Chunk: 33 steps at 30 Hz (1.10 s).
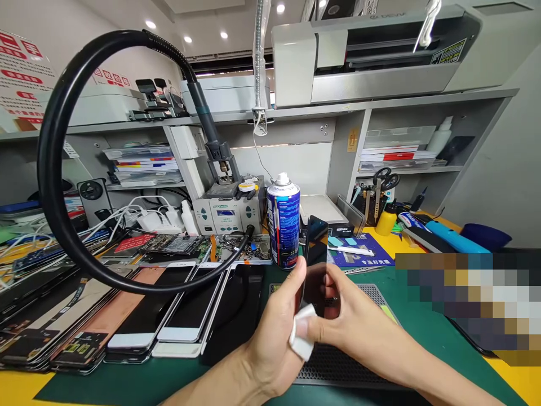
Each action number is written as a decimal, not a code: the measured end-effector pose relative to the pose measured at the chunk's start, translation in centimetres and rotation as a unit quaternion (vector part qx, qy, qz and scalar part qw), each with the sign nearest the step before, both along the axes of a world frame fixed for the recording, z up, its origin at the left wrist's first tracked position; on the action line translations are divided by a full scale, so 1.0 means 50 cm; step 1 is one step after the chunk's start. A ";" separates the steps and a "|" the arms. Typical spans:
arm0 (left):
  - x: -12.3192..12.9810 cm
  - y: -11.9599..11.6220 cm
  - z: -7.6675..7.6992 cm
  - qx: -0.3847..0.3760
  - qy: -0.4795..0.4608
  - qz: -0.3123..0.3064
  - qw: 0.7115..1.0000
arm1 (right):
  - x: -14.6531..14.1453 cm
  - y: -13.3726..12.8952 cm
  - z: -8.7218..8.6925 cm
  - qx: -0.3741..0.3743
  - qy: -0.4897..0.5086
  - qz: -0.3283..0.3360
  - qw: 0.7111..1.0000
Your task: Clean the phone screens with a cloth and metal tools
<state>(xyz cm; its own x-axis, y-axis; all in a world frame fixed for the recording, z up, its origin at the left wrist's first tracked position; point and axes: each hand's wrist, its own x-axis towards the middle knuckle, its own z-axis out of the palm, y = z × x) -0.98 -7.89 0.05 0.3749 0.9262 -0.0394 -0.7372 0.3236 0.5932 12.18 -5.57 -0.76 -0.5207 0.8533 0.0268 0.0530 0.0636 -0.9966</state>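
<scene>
My left hand (276, 324) is closed around the lower side of a dark, glossy phone (316, 248), its thumb pointing up along the edge. The phone stands tilted nearly upright, its face reflecting my fingers. My right hand (359, 307) pinches a folded white wipe (302, 341) between thumb and fingers at the phone's lower part; some of its fingers curl behind and are partly hidden. Just behind the phone stands a blue spray can (283, 220) with a white cap. Beneath both hands lies a black perforated mat (338, 369).
Rows of phone screens and frames (135, 316) lie to the left on the green mat (240, 389). A thick black hose (46, 141) loops over them from a hot air station (228, 208). Tools and a yellow bottle (386, 217) stand at the back right. The right side is pixelated.
</scene>
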 end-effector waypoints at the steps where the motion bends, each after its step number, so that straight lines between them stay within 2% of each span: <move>1: 0.000 0.000 0.000 -0.003 -0.006 -0.001 1.000 | 0.000 0.004 0.001 0.008 0.003 -0.008 1.000; 6: 0.002 0.002 0.000 0.007 -0.046 -0.017 0.999 | 0.006 0.021 -0.004 0.026 -0.033 -0.062 0.997; 10: 0.000 -0.002 0.009 -0.021 -0.040 -0.002 0.999 | 0.004 0.016 -0.009 0.038 -0.051 -0.065 0.996; 14: -0.005 -0.003 0.015 -0.032 -0.034 0.015 0.999 | -0.008 0.002 -0.012 0.031 -0.023 -0.069 0.997; 19: -0.013 0.003 0.016 -0.007 -0.059 -0.014 0.998 | 0.005 0.010 -0.003 -0.039 0.031 0.016 0.999; 25: -0.015 0.003 0.017 0.000 -0.060 -0.052 0.997 | 0.062 0.034 0.025 -0.039 0.008 0.105 0.994; 33: -0.013 0.003 0.020 -0.013 -0.028 -0.038 0.999 | 0.071 0.032 0.031 -0.019 0.015 0.115 0.993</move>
